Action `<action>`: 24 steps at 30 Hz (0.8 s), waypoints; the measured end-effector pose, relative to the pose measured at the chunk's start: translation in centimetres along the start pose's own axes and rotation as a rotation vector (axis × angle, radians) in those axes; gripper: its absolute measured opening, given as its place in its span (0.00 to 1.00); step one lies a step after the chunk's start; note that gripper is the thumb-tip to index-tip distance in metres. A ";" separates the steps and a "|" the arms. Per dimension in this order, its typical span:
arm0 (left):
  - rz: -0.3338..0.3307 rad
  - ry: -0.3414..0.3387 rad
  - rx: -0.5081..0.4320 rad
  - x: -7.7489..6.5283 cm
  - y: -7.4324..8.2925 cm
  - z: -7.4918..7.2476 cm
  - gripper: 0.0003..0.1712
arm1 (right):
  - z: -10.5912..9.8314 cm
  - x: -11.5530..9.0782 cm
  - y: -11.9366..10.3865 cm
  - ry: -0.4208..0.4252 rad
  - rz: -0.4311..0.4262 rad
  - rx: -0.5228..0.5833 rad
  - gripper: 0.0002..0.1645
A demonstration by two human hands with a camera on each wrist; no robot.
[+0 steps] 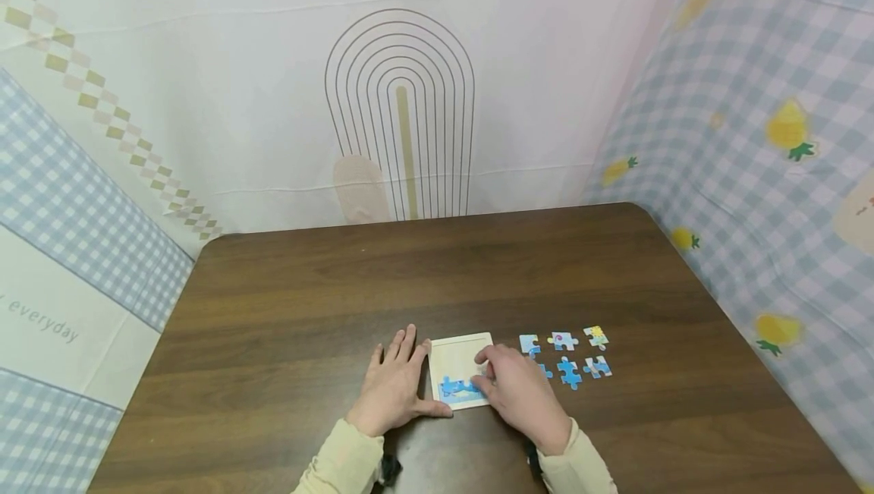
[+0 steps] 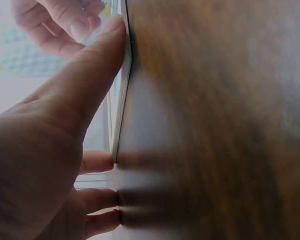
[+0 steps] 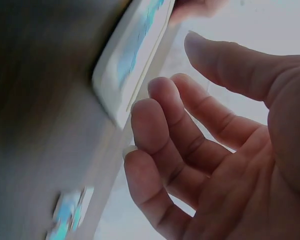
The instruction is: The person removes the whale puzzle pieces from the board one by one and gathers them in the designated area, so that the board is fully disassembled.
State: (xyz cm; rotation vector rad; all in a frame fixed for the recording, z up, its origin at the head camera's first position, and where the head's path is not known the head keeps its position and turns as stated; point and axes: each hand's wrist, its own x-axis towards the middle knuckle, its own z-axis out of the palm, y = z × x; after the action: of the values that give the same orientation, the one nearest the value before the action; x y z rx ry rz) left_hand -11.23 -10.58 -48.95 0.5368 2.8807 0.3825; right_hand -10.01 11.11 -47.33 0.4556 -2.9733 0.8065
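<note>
A small pale puzzle tray lies on the table in the head view, with joined blue puzzle pieces along its near side. My left hand rests against the tray's left edge, fingers extended and thumb at the near left corner. In the left wrist view the thumb presses along the tray's edge. Over the right side of the tray hovers my right hand. The right wrist view shows its fingers loosely bent, thumb apart from them, with nothing between.
Right of the tray lie several loose puzzle pieces in two rows, among them a blue piece and one with a yellow sun. My right hand partly covers the nearest one. A patterned cloth hangs behind the brown table.
</note>
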 end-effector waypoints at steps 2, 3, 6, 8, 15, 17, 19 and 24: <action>0.004 0.007 0.005 0.0 0.0 0.0 0.66 | 0.3 0.1 -0.5 -0.029 -0.025 -0.006 0.14; 0.006 0.010 0.007 0.0 0.0 0.0 0.66 | 0.5 0.1 -0.6 -0.045 -0.035 -0.008 0.15; 0.009 0.015 0.014 0.0 -0.1 0.1 0.65 | 0.8 0.2 -1.1 -0.094 -0.058 -0.018 0.20; 0.011 0.016 0.015 0.0 -0.1 0.1 0.65 | 1.1 0.2 -1.4 -0.116 -0.074 -0.037 0.21; 0.015 0.019 0.009 0.0 -0.1 0.1 0.65 | 1.4 0.2 -2.0 -0.128 -0.135 -0.073 0.18; 0.017 0.022 0.005 -0.1 -0.1 0.1 0.65 | 1.5 0.2 -2.1 -0.131 -0.144 -0.083 0.17; 0.019 0.025 0.002 -0.1 -0.1 0.1 0.65 | 1.7 0.3 -2.1 -0.135 -0.148 -0.093 0.17; 0.022 0.033 0.000 -0.1 -0.1 0.1 0.65 | 1.9 0.3 -2.1 -0.135 -0.157 -0.104 0.15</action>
State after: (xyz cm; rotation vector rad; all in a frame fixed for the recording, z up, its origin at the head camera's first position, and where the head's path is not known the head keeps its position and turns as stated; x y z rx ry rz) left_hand -11.15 -10.62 -49.08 0.5674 2.9083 0.3980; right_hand -9.64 8.31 -47.94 0.7551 -3.0327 0.6275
